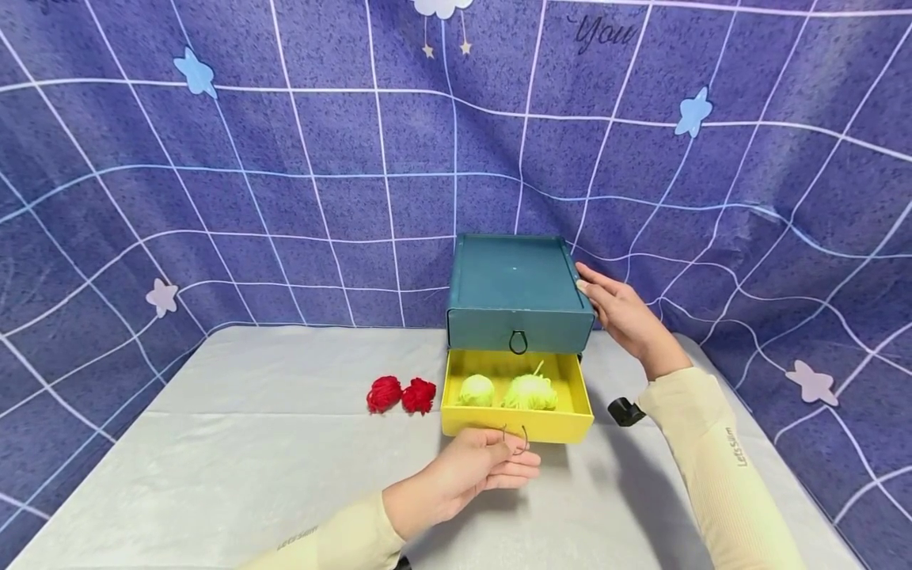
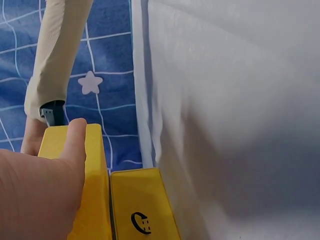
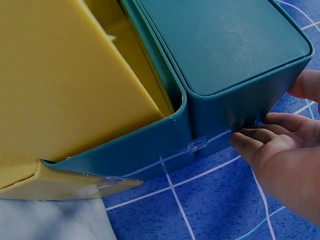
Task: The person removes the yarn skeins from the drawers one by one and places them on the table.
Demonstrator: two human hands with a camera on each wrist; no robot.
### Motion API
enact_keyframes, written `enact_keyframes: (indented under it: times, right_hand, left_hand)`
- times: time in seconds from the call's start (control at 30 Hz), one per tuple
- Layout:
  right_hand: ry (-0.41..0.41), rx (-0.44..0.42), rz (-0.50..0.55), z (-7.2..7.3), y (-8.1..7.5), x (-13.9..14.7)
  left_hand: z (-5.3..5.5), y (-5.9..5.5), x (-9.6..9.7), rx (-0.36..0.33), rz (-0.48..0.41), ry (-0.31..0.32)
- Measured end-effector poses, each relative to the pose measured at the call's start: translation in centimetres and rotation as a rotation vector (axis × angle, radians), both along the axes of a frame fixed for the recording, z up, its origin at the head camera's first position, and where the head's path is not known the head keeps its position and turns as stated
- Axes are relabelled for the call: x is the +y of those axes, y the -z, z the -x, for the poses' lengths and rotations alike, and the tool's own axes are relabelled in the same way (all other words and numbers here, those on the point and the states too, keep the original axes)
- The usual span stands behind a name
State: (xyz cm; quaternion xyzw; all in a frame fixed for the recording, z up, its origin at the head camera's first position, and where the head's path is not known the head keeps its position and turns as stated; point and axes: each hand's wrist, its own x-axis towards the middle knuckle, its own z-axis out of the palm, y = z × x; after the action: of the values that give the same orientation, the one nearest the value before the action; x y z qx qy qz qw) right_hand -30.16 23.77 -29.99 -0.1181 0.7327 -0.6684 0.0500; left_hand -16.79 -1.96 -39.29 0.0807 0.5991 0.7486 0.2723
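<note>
A teal drawer unit (image 1: 514, 273) stands on the table with a black loop pull on its top front. Beneath that, a yellow drawer (image 1: 518, 428) is pulled out, holding a pale yellow-green yarn ball (image 1: 476, 391) and a looser yellow-green yarn bundle (image 1: 530, 393). My left hand (image 1: 466, 473) is at the drawer's front, thumb and forefinger pinching its thin loop pull. Against the unit's right side my right hand (image 1: 627, 321) rests, thumb near the top edge. Its fingers (image 3: 250, 142) press the teal side in the right wrist view.
Two red yarn balls (image 1: 385, 394) lie left of the drawer on the white-covered table (image 1: 285, 443). Another yellow drawer front (image 2: 142, 200) with a black loop shows in the left wrist view. A blue grid-patterned curtain (image 1: 321, 198) hangs behind.
</note>
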Motion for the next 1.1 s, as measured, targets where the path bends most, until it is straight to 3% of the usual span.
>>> enact_keyframes:
  times: [0.37,0.67,1.1]
  right_hand:
    - [-0.008,0.004,-0.014,-0.1,-0.2,0.0]
    - [-0.003,-0.016,-0.019,-0.2,-0.2,0.0]
    - [-0.007,-0.007,-0.012,-0.2,-0.3,-0.1]
  left_hand:
    - [-1.5,-0.4,-0.3,-0.006,0.021,0.010]
    - [-2.5,0.0,-0.4,-0.020,0.059,0.012]
    - [-3.6,0.1,-0.6,-0.019,0.024,0.040]
